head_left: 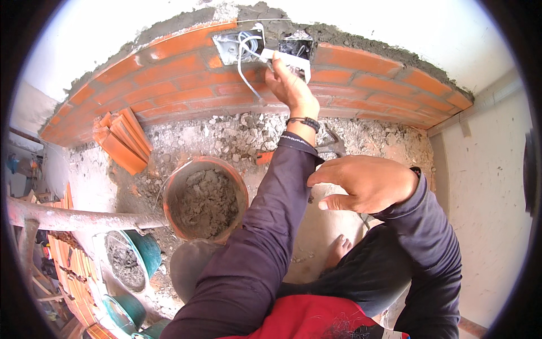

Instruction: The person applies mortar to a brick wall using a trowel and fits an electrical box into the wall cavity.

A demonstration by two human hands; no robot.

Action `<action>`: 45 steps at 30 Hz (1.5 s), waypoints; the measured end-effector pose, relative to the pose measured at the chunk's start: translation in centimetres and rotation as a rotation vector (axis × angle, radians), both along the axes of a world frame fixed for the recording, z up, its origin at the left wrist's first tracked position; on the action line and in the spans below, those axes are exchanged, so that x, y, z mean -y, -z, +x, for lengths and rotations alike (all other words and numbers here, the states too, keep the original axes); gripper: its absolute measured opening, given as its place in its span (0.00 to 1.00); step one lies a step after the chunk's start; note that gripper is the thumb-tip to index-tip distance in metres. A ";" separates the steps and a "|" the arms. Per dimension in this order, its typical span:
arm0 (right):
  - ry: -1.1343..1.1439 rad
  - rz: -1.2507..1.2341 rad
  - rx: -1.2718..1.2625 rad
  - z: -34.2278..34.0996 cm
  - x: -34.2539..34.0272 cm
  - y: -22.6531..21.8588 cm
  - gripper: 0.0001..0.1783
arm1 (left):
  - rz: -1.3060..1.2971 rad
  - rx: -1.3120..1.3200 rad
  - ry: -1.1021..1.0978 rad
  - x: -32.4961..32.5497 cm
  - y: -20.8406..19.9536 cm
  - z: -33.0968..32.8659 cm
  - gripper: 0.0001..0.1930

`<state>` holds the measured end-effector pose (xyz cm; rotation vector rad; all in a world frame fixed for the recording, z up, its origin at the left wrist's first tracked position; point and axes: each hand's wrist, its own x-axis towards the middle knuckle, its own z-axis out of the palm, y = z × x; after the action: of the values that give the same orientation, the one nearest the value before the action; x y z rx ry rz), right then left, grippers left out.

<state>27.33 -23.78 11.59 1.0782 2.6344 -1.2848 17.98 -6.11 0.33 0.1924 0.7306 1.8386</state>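
Note:
My left hand [291, 87] reaches up to the brick wall [186, 85], fingers closed on a white rectangular plate [291, 60]. The plate covers part of a dark square electrical box [299, 46] set in the wall. Beside it is a second box [227, 50] in grey metal, with a looped white cable [241, 59] hanging out. My right hand [367, 183] hovers by my left sleeve, holding nothing, fingers stretched and thumb apart. Below the wall, partly hidden behind my left forearm, lies a hammer [334, 146] with an orange handle.
A round bucket of mortar [244, 195] stands left of my forearm. Loose orange bricks [127, 141] lean by the wall base among rubble [226, 133]. A wooden pole [84, 217] crosses at left, near green buckets [145, 254] and stacked bricks [73, 277]. A pale wall [485, 186] bounds the right.

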 end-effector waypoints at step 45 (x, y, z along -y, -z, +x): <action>0.046 0.062 -0.071 -0.3 0.4 -1.9 0.30 | -0.191 -0.634 -0.533 4.7 3.2 -2.3 0.30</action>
<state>26.99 -24.22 13.49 1.1291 2.7340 -1.2804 15.70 -10.82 -2.86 0.5067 1.5053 2.2083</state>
